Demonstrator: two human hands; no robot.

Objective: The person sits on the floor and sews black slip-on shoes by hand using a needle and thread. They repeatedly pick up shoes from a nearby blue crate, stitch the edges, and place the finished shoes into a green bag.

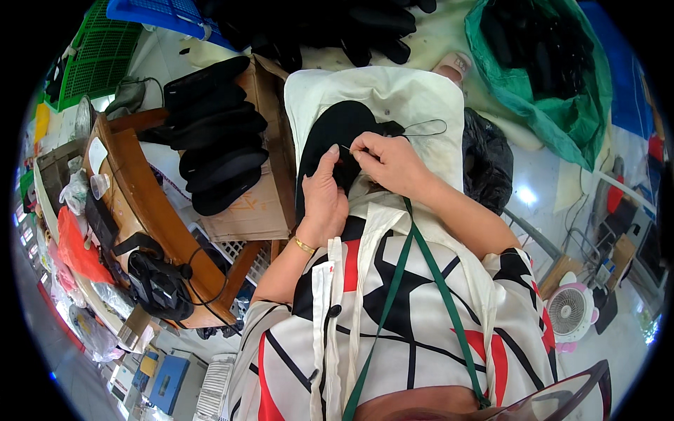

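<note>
A black rounded piece [342, 121] is lying at the centre of the frame, resting on a white cloth [309, 91] that is spreading over the person's lap. The left hand [326, 200] is holding the lower part of the black piece, its thumb pointing up; the other left fingers are partly hiding, so how tightly they are gripping is hard to tell. The right hand [390, 163] is coming in from the right, thumb and forefinger pinching a thin needle [345, 147] just beside the left thumb. A dark thread [430, 133] is looping over the cloth, above and right of the right hand.

Left of centre, a row of black pieces [221, 151] is lying on a cardboard box [242, 223]. Farther left, a wooden desk [168, 228] is carrying a black bag [156, 284]. At the top of the frame, more black items [330, 24] are lying in a heap, and in the upper right a green sack [593, 130] is holding others. A black plastic bag [486, 161] is sitting just beside the cloth's right edge. In the lower right, a white-and-pink fan [569, 309] is standing.
</note>
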